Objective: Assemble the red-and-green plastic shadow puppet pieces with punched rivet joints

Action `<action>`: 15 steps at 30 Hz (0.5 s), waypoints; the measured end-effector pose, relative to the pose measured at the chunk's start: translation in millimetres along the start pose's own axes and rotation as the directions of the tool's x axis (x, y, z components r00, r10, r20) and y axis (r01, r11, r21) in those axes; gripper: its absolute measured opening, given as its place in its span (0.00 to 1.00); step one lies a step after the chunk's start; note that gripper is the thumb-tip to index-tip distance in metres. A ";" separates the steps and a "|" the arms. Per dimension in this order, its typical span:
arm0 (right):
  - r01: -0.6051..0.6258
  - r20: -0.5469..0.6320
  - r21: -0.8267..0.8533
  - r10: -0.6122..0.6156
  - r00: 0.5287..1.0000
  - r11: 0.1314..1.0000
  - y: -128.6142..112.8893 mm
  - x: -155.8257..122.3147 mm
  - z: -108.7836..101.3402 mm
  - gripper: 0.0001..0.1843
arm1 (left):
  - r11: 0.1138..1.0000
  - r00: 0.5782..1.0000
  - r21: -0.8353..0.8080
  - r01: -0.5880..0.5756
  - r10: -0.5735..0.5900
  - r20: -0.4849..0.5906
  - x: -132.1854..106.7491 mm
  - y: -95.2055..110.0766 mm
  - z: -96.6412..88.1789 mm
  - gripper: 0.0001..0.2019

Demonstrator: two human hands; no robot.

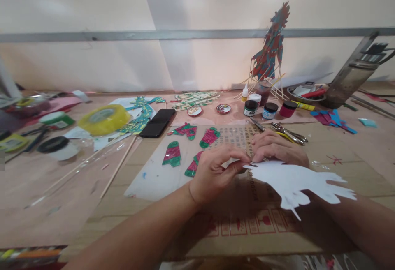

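Observation:
A white paper cutout (296, 179) with jagged, feather-like edges is held above the cardboard. My left hand (212, 173) pinches its narrow left tip between thumb and forefinger. Curled behind the far edge of the cutout, my right hand (274, 148) meets the left fingertips at that same tip; its thumb is mostly hidden. Left of my hands, several green-and-crimson painted pieces (172, 154) lie on a translucent sheet (145, 179). Pliers (288, 132) rest just beyond my right hand.
Cardboard (108, 220) covers the near table. A black phone (158, 123), a yellow tape roll (104, 118) and a white jar (58, 148) lie to the left. Paint jars (269, 111) stand behind my hands, before a red-and-blue feathered model (271, 48). A bottle (352, 79) stands at right.

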State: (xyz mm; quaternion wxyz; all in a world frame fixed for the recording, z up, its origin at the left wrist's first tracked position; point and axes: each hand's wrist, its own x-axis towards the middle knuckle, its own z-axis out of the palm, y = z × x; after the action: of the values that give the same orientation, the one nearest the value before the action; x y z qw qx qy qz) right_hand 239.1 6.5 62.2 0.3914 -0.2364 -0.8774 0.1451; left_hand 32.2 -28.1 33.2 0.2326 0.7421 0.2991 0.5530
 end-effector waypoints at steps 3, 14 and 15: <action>0.149 -0.013 0.045 -0.148 0.989 0.988 -5.1 2.8 0.7 0.18 | 0.992 0.993 -0.055 0.117 -0.116 0.017 -1.8 0.0 2.3 0.05; 0.112 -0.037 0.192 -0.107 0.994 0.975 4.5 3.1 4.6 0.11 | 0.987 0.998 0.148 0.055 -0.055 -0.010 -1.2 2.3 -1.6 0.04; 0.101 -0.040 0.201 -0.095 0.995 0.974 4.3 2.7 4.8 0.11 | 0.986 0.998 0.155 0.069 -0.068 -0.010 -1.5 2.4 -1.6 0.04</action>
State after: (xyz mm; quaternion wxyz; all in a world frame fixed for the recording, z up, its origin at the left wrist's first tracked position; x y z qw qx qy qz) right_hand 235.3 11.2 58.9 0.4334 -0.1537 -0.8627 0.2106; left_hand 30.8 -30.9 34.2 0.1923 0.7458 0.3671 0.5216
